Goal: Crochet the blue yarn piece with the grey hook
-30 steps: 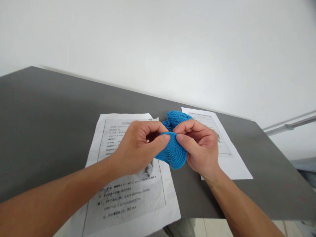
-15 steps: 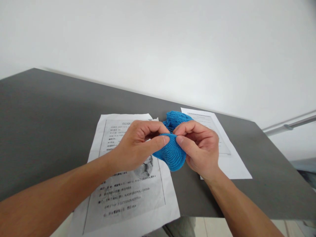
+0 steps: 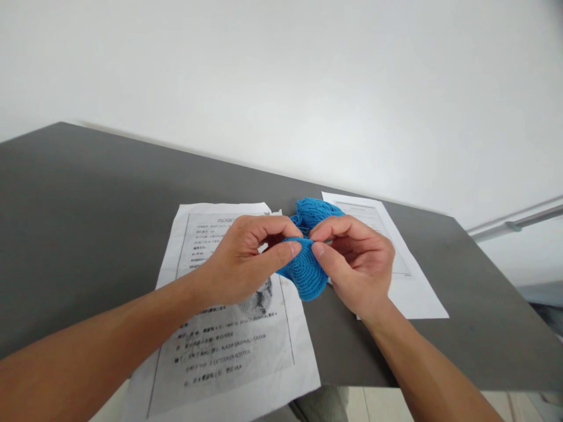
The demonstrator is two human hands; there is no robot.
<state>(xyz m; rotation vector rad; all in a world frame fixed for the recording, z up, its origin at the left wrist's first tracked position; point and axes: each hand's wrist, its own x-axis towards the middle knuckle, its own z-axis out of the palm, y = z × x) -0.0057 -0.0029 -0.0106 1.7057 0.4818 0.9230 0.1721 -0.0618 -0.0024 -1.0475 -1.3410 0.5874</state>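
A round piece of blue crochet work (image 3: 309, 275) hangs between my two hands, its rings of stitches facing me. My left hand (image 3: 250, 255) pinches its upper edge between thumb and forefinger. At the same edge, a little to the right, my right hand (image 3: 358, 258) is closed with thumb and forefinger on the fabric. Whether a hook or loose strand sits in the fingers cannot be seen. Just behind the hands lies a bundle of blue yarn (image 3: 314, 212), its lower part hidden by them.
A creased printed sheet (image 3: 229, 363) with a picture lies under my left arm and overhangs the table's front edge. Another printed sheet (image 3: 416, 293) lies to the right. The grey table (image 3: 109, 187) meets a white wall (image 3: 281, 88); a metal rail (image 3: 528, 223) is at the right.
The crochet piece has tilted slightly, its lower edge rising a little. My right hand has shifted slightly to the right, and both hands keep their pinch.
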